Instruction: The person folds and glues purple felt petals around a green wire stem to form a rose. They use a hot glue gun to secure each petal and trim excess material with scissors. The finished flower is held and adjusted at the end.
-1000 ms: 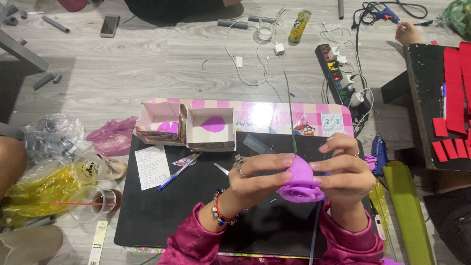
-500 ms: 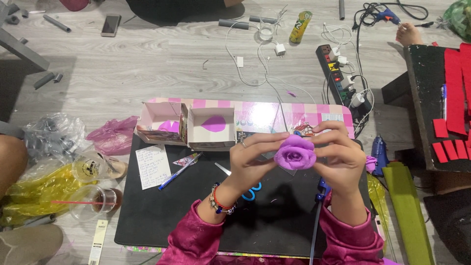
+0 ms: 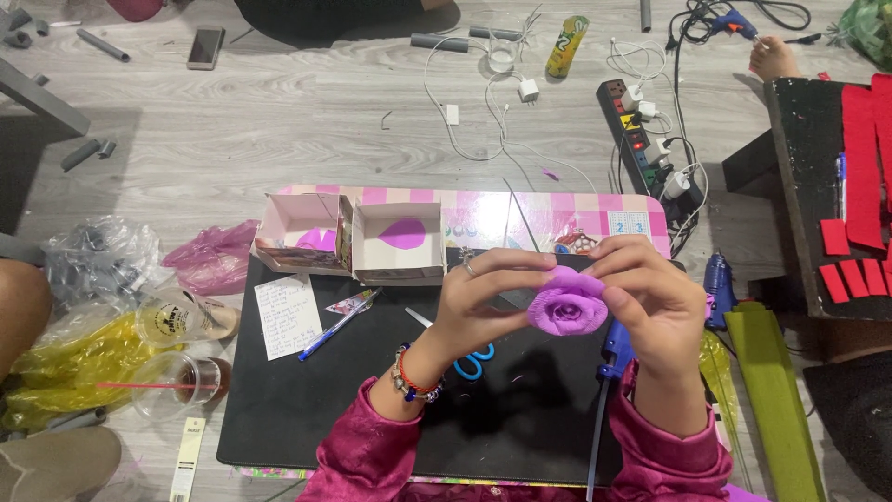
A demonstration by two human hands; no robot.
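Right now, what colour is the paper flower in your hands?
Purple; the flower shows best in the head view.

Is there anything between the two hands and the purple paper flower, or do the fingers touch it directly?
Nothing visible stands between them. The left hand and the right hand both hold the purple paper flower directly, fingertips on its petals, above the black mat. The scissors lie below, apart from it.

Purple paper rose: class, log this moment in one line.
left hand: pinching purple paper rose | right hand: holding rose's other side | below: black mat, blue scissors
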